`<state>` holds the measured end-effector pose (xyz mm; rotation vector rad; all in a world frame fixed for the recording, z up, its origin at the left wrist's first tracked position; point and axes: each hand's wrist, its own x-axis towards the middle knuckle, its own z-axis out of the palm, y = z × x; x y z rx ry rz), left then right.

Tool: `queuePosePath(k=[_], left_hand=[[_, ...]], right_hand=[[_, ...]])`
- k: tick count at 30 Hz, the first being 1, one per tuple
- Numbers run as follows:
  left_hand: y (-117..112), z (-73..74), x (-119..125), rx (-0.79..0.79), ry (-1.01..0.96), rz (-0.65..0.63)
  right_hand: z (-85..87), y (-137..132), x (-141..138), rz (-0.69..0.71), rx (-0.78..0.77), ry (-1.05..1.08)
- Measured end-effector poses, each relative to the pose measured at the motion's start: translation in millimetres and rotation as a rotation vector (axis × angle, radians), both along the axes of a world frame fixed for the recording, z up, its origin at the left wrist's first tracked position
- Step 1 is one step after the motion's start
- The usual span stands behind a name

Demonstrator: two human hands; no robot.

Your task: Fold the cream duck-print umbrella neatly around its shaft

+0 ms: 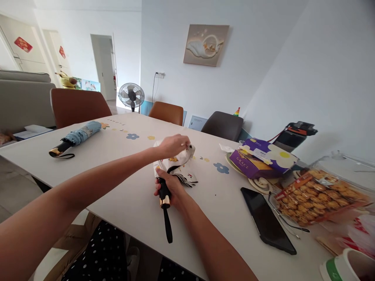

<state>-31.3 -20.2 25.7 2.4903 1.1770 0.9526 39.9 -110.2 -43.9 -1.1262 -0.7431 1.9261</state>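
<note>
A white folding umbrella [187,170] with small coloured prints lies partly gathered over the table in front of me. My right hand [173,185] is closed around its black handle, just above the gold end, and a black wrist strap hangs down from there. My left hand [175,146] reaches across to the far side, its fingers closed on the canopy fabric near a fold edge; the fingertips are partly hidden. To the left lies a second umbrella [80,135], light blue, folded up, with a black and gold handle and a strap loop.
The white table [125,195] bears flower prints. At right are a phone [268,220], a cable, a purple box [252,164], a clear tub of cookies [322,195], a black bottle [288,136] and a paper cup [336,269]. Chairs and a fan [131,95] stand beyond.
</note>
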Motion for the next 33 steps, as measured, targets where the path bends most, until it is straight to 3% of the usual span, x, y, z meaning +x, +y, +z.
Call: queuePosePath(k=[4, 8, 11, 14, 17, 19, 21, 24, 26, 29, 31, 33], left_hand=[[-17, 8.8, -50, -0.099, -0.34, 0.061], [-37, -9.1, -99, -0.088, -0.485, 0.137], [-59, -34.9, -132, -0.101, -0.414, 0.239], [-81, -63.2, -160, -0.174, -0.201, 0.345], [-93, -83.4, -177, -0.24, -0.008, 0.286], [-93, -88.5, -180, -0.256, 0.086, 0.241], [-89, -86.8, -175, -0.221, 0.112, 0.292], [-84, -76.0, -158, -0.041, 0.05, 0.455], [-86, -68.0, -141, 0.118, 0.023, 0.472], [-92, -61.5, -114, 0.263, 0.074, 0.294], [-92, -61.9, -99, 0.279, 0.139, 0.167], [-85, -64.2, -88, 0.247, 0.179, 0.119]], right_hand=[[0.1, 2, 0, -0.017, -0.008, 0.031], [0.6, 4, 0, -0.02, -0.023, 0.014], [0.2, 4, 1, -0.015, -0.033, 0.01], [-0.4, 4, 2, -0.007, -0.031, 0.024], [1.0, 4, 2, 0.009, -0.023, 0.037], [3.3, 3, 1, -0.005, -0.03, 0.025], [5.5, 3, 0, -0.032, -0.046, 0.004], [6.6, 3, 0, -0.043, -0.047, -0.014], [5.4, 4, 0, -0.034, -0.039, -0.015], [1.2, 6, 1, -0.01, -0.032, -0.008], [-2.0, 8, 2, 0.016, -0.017, 0.006], [-4.3, 10, 2, 0.032, -0.003, 0.019]])
